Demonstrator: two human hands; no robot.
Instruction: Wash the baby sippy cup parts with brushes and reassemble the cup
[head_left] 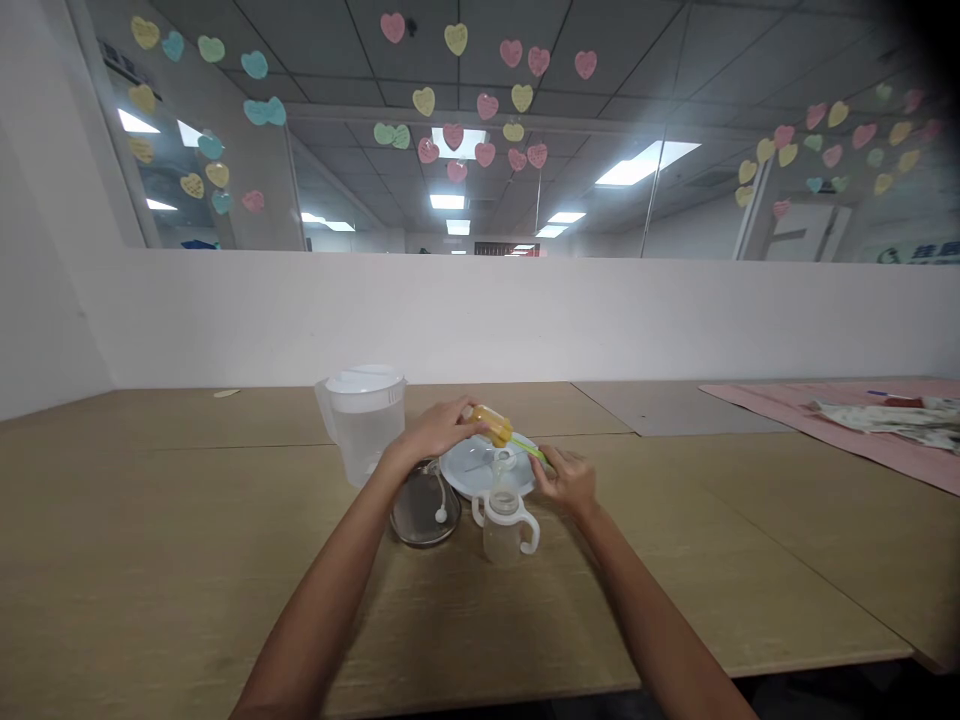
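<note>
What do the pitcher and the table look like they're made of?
The pitcher looks like frosted, translucent plastic with a soft sheen: its walls are cloudy and let light through. The table seems to be wood or a wood-look laminate, fairly matte, going by its tan, streaky surface; I can't tell which.

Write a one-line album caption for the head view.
Left hand holds a yellow-orange piece, right hand a green stick, above a two-handled bottle.

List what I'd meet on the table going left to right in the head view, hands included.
Pale scrap, pitcher, round tray, two-handled cup, right hand, pink cloth. The left hand and white bowl overlap others, so they're left out.
</note>
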